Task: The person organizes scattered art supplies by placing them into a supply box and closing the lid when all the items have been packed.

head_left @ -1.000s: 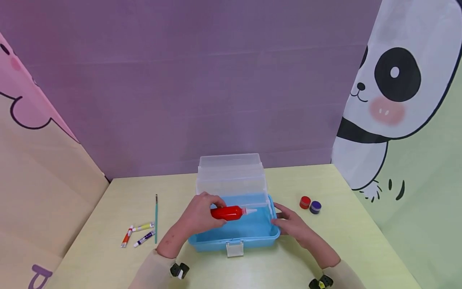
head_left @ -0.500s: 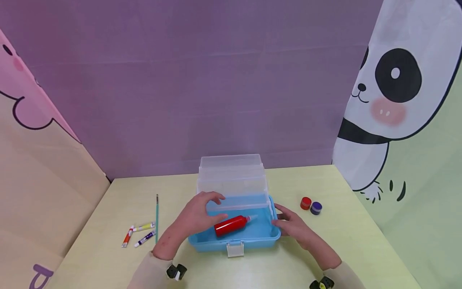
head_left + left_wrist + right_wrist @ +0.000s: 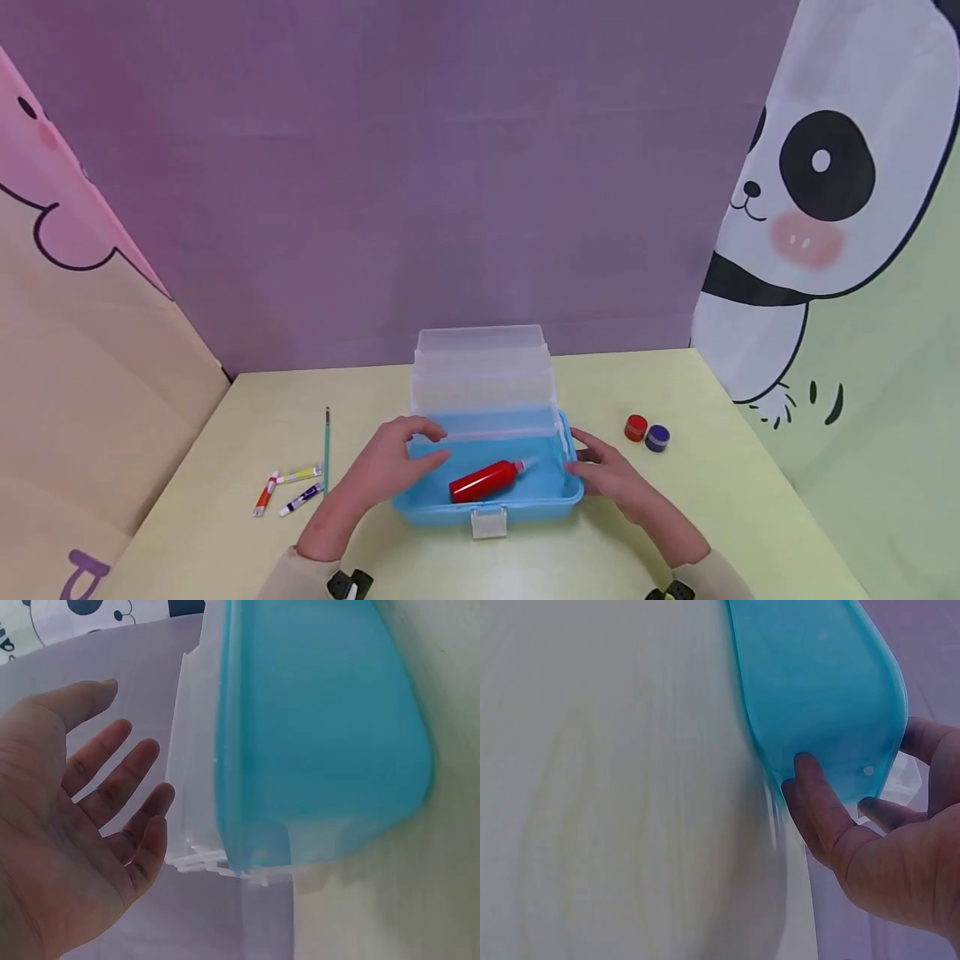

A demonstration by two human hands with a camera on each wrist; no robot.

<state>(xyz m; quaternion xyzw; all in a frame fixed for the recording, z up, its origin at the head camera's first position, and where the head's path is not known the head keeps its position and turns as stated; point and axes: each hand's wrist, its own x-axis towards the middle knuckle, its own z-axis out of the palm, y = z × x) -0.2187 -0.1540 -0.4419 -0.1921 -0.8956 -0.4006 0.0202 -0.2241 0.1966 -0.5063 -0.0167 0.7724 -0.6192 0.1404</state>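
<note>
A light-blue storage box point(image 3: 420, 512) stands on the table with its clear lid point(image 3: 480, 367) raised at the back. Inside it lies a red squeeze bottle point(image 3: 483, 482), tilted, its clear nozzle pointing right. My left hand point(image 3: 386, 467) hovers at the box's left side, thumb and fingers apart and holding nothing; the left wrist view shows the bare palm and loosely bent fingers point(image 3: 142, 765). At the right end my right hand point(image 3: 611, 475) holds the box, thumb at its rim and fingers point(image 3: 817, 795) against the outer wall in the right wrist view.
To the left lie a red paint tube point(image 3: 265, 495), a yellow tube point(image 3: 300, 473), a purple tube point(image 3: 302, 498) and a teal paintbrush point(image 3: 327, 446). Small red point(image 3: 636, 427) and purple point(image 3: 657, 438) jars stand on the right. A purple backdrop point(image 3: 480, 183) closes off the table's far edge.
My left hand has let go of the red squeeze bottle, which has come to lie in the box. That hand has then drawn back to the left. My right hand stays at the box.
</note>
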